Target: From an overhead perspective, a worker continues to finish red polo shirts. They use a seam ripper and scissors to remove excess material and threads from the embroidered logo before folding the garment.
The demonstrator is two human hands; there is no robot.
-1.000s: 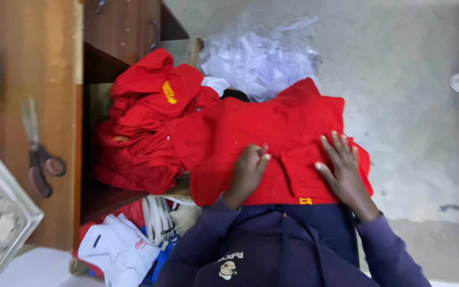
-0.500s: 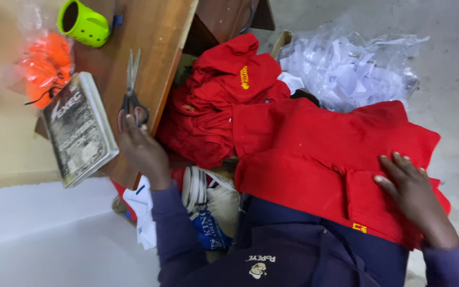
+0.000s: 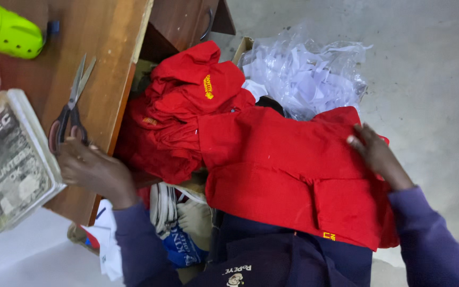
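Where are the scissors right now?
The scissors lie on the wooden desk at upper left, beside the worn book, with the left hand touching their handles.

We see a grey concrete floor (image 3: 426, 69) filling the right and far side of the scene, scuffed and speckled, evenly lit with no hard shadows. On the left stands a brown wooden desk (image 3: 107, 48), its top running near to far, with a darker wooden drawer front and a metal handle (image 3: 206, 24) at the far end. Near left, we find a pale, smooth surface (image 3: 22, 255) below the desk's edge.
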